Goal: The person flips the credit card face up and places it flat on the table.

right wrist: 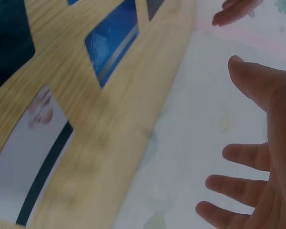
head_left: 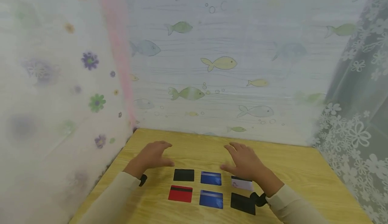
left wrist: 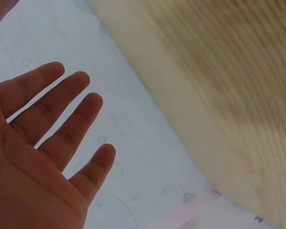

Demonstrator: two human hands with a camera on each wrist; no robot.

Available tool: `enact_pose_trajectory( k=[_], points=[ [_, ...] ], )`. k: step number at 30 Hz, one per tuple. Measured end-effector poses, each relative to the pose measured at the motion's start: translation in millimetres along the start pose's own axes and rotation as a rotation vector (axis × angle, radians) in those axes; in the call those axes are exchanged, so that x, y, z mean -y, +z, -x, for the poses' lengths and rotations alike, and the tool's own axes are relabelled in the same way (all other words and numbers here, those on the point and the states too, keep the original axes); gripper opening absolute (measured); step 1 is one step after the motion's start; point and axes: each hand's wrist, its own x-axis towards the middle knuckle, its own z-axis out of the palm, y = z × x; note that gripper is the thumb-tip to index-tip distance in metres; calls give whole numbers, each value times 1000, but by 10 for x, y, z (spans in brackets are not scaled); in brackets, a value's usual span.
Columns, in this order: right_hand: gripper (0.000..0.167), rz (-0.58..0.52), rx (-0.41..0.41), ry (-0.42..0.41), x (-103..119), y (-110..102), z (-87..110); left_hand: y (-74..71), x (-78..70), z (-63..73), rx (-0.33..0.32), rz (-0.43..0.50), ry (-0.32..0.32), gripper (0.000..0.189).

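Six cards would be several: they lie flat on the wooden table (head_left: pixel 182 146) in two rows. The far row has a black card (head_left: pixel 183 175), a blue card (head_left: pixel 211 178) and a white card with a dark stripe (head_left: pixel 241 183). In the near row are a red card (head_left: pixel 180 194), another blue card (head_left: pixel 211 199) and a second black card (head_left: pixel 243 203). My left hand (head_left: pixel 153 155) hovers left of the far black card, fingers spread and holding nothing. Above the white card, partly covering it, my right hand (head_left: pixel 244 161) is also spread and holds nothing.
A curtain with printed fish (head_left: pixel 224 63) hangs behind the table's far edge. On the left is a flowered curtain (head_left: pixel 97 102), on the right a sheer one with white flowers (head_left: pixel 359 134). Dark straps (head_left: pixel 259 199) circle the wrists.
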Motion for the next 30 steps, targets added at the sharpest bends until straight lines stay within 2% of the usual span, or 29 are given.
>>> enact_pose_trajectory(
  k=[10, 17, 25, 30],
  points=[
    [72, -51, 32, -18, 280, 172, -202, 227, -7, -74, 25, 55, -9, 69],
    [63, -83, 38, -62, 405, 305, -330, 285, -47, -113, 62, 138, -25, 57],
    [52, -122, 60, -57, 534, 458, -419, 363, -60, -169, 148, 207, -41, 56],
    [49, -139, 72, -59, 642, 535, -475, 405, -71, -187, 154, 166, -18, 56]
  ],
)
